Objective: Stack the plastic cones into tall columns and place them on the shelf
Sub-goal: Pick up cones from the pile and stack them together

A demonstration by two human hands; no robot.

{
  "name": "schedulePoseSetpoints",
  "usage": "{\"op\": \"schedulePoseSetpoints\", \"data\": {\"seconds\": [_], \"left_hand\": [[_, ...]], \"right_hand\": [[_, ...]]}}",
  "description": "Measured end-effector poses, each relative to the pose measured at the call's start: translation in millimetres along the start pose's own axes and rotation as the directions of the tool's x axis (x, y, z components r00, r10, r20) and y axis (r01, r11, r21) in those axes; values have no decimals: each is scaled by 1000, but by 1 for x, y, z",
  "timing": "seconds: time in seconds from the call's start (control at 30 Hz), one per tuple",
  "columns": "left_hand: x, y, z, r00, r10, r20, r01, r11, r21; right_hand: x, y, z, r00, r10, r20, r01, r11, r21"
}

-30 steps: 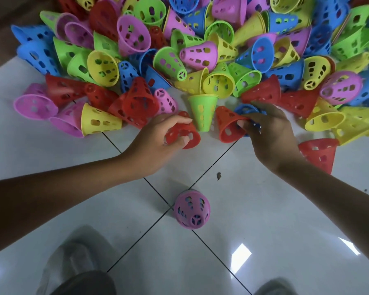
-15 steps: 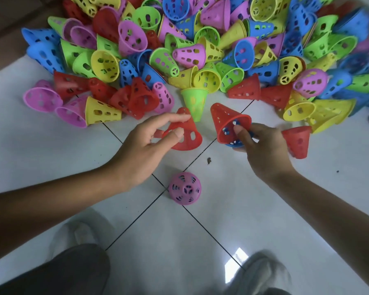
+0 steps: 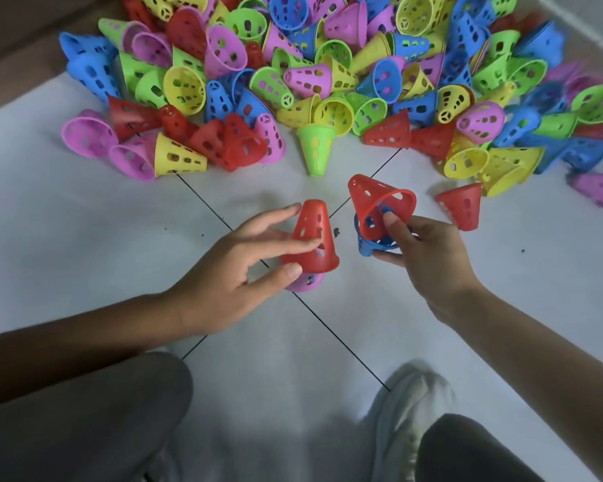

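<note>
My left hand holds a red perforated cone upright between thumb and fingers, right over a pink cone that stands on the floor and mostly hides beneath it. My right hand grips a second red cone tilted on its side, thumb inside its rim, together with a blue cone under it. A big heap of red, blue, green, yellow and pink cones fills the far floor. No shelf is in view.
White tiled floor with dark grout lines. A loose red cone lies right of my right hand, a green cone stands inverted ahead. My knees and a grey shoe are at the bottom. A brown edge sits far left.
Both hands have drawn back from the heap toward me with their cones. The left hand has brought its red cone upright over the pink cone on the floor.
</note>
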State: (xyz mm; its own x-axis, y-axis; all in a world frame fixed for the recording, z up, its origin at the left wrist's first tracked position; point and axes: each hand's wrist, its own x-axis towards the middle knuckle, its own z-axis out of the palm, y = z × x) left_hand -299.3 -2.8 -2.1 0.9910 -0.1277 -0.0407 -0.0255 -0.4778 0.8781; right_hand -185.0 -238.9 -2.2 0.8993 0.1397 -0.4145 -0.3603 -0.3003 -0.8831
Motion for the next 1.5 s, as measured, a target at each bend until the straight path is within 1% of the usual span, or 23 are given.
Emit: {"op": "schedulePoseSetpoints", "data": {"seconds": [0.13,0.23,0.4,0.47,0.57,0.67,0.77,0.9,1.0,1.1,1.2,1.3,1.4,1.5], "left_hand": [[-10,-3,2,998,-7,56,5,999,45],[-15,-2,3,998,-17,59,14,999,52],[-18,4,2,1000,-6,-26,8,996,88],[-18,5,3,999,-22,-37,26,994,106],[-19,6,4,998,-29,-52,35,991,129],[-22,8,4,995,-26,-96,37,993,114],[-22,12,4,987,-43,-152,56,995,85],[-17,12,1,978,-85,-190,95,995,41],[-8,16,1,987,-85,-134,91,995,37],[2,20,0,998,-33,-44,37,995,96],[9,19,-6,996,69,-55,-56,975,214],[12,20,-13,991,118,-54,-102,965,243],[9,21,-16,993,113,-29,-103,966,237],[5,17,-18,994,85,-74,-65,969,237]], "right_hand": [[-15,2,-1,1000,11,-1,-11,1000,-10],[-25,2,-2,1000,11,-3,-11,999,-31],[-41,2,0,1000,-19,6,19,999,-47],[-45,3,0,1000,-24,11,24,998,-60],[-48,7,2,998,-47,32,50,991,-123],[-50,13,3,995,-41,89,58,980,-192],[-51,17,6,987,-7,162,41,978,-207],[-49,14,4,989,-3,151,33,980,-196],[-50,3,4,985,-27,170,57,983,-177],[-53,-6,5,971,-60,231,104,978,-183],[-56,-7,6,963,-64,260,123,969,-214],[-61,-8,8,951,-82,299,167,948,-269],[-64,-9,9,937,-63,345,163,949,-269],[-66,-13,9,920,-45,389,131,971,-198]]}}
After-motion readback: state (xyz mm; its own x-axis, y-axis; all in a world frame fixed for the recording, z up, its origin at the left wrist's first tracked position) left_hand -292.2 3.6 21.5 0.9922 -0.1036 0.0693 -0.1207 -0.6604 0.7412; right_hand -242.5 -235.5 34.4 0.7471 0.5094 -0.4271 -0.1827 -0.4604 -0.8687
